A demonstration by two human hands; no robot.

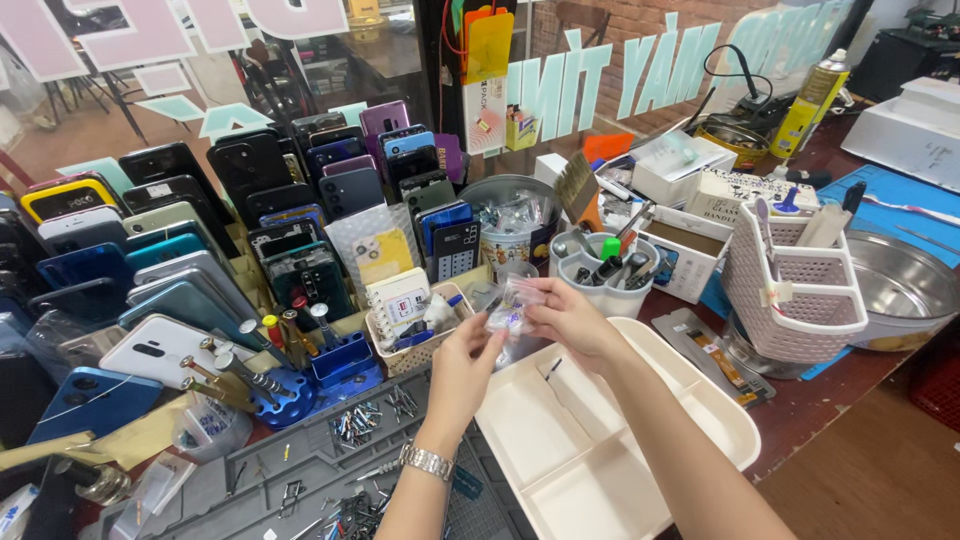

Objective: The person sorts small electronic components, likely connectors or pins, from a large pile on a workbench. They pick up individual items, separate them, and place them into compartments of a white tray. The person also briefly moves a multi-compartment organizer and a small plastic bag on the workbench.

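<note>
Both my hands hold one small clear plastic bag (511, 305) above the workbench, in the middle of the view. My left hand (462, 366), with a metal watch at the wrist, pinches the bag's lower left edge. On the right side, the fingers of my right hand (570, 322) grip its upper part. The bag is crumpled and see-through; what lies inside it is too small to make out. Right under my hands sits a white divided tray (640, 470) with one tiny dark part in it.
Rows of phone back covers (190, 260) stand at the left. A blue screwdriver holder (290, 385) and a grey work mat (300, 480) with scattered screws lie at the front left. A white tool cup (603, 275), a white perforated basket (795, 285) and a steel bowl (905, 290) stand at the right.
</note>
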